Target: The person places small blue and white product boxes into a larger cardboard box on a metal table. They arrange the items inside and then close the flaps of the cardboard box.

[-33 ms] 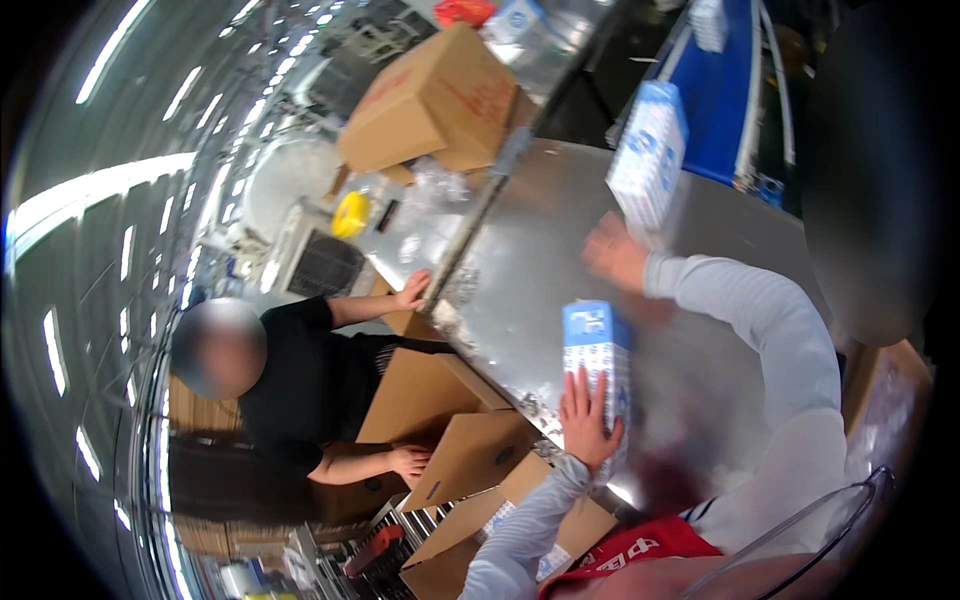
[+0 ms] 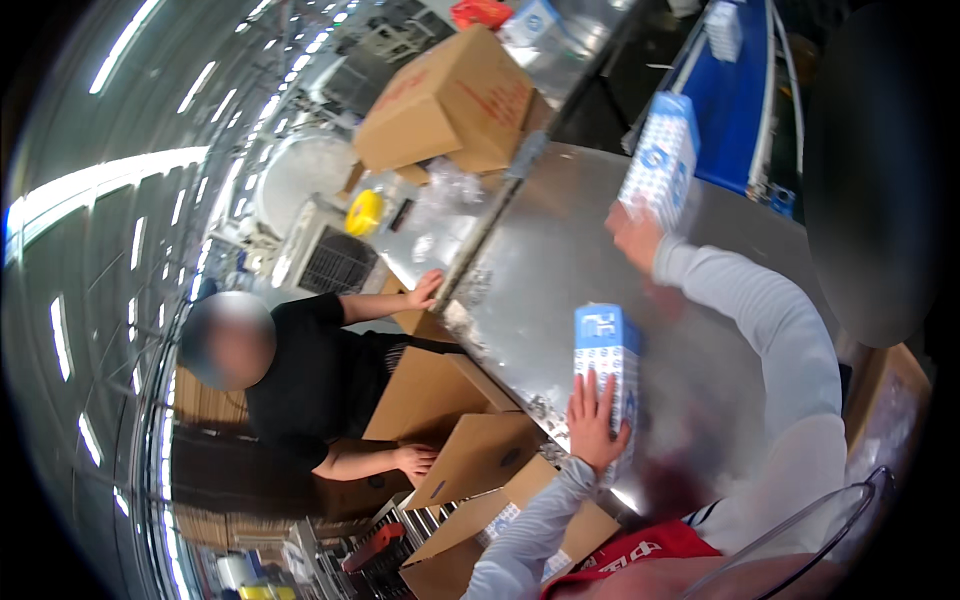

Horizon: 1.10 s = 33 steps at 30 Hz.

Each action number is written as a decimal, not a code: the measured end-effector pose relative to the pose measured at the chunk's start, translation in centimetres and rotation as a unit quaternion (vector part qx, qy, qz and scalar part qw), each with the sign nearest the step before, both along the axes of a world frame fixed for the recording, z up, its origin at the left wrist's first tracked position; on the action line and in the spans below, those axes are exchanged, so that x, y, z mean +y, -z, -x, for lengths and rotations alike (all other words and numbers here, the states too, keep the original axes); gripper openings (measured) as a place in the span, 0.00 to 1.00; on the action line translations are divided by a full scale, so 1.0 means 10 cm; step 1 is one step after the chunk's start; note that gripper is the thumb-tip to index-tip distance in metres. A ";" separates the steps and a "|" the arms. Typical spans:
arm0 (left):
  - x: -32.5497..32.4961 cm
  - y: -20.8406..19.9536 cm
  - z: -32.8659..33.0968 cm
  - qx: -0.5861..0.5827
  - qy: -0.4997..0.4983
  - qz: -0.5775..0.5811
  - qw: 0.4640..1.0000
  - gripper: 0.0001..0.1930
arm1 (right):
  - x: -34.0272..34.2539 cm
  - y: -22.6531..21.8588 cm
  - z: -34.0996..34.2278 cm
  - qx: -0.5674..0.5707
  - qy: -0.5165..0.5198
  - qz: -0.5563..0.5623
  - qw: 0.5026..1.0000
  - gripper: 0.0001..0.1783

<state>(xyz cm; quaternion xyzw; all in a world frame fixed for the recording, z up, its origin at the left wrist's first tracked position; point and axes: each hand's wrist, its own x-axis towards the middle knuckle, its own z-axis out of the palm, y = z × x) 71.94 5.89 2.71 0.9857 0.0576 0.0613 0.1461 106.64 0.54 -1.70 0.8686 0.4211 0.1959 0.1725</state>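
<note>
A long blue-and-white carton (image 2: 605,340) lies on the metal table in front of me. On it rests my left hand (image 2: 597,428), open, its fingers stretched along the near part. A second carton (image 2: 660,160), patterned alike, sits farther off at the table's right end, by the blue conveyor. My right hand (image 2: 637,238) is at this carton's near end, the fingers against its left corner. Those fingers are smeared by motion and partly hidden, so their grip cannot be made out.
The metal table (image 2: 540,240) meets a blue conveyor belt (image 2: 735,130) carrying another small box (image 2: 723,32). An open cardboard box (image 2: 530,480) stands by my left arm. Across the table's left edge is a person in black (image 2: 310,380), one hand on the edge. A large brown box (image 2: 440,105) stands beyond.
My right hand has moved away from me and right, up to the far carton's near end. My left hand stays on the nearer carton. The whole view has shifted slightly.
</note>
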 end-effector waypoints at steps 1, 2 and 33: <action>0.02 -0.01 0.01 -0.009 0.002 0.013 1.000 0.43 | -0.12 -0.21 -0.27 0.094 -0.033 -0.078 0.992 0.27; 0.02 -0.01 0.00 -0.013 -0.006 0.006 1.000 0.43 | -0.16 -0.25 -0.50 0.162 0.020 -0.196 0.967 0.29; -0.11 0.26 0.22 -0.020 -0.185 -0.061 0.981 0.35 | -0.91 -0.25 2.95 0.423 -0.106 -0.341 0.833 0.35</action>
